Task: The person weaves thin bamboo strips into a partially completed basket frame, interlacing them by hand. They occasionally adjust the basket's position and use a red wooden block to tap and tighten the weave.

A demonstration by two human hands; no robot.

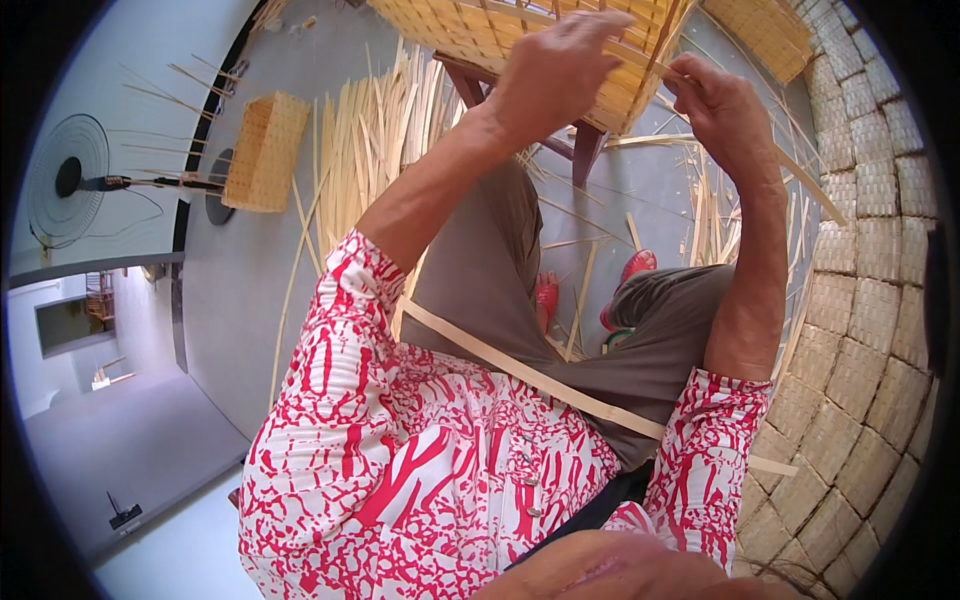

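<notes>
A yellow woven basket with a gridded weave rests on a dark wooden stool at the top, partly cut off by the picture's edge. Over its near side is my left hand, with thumb and fingers closed about a pale flat strip, though its grip is only partly visible. At the basket's right corner, my right hand pinches a strip between bent fingers. Beyond that wrist shows a length of bamboo strip, slanting down to the right. One more loose strip lies across my lap.
Many long pale strips are spread on the grey floor. A smaller woven basket stands left, near a fan. Stacked woven pieces line the right side. Another woven basket is at upper right.
</notes>
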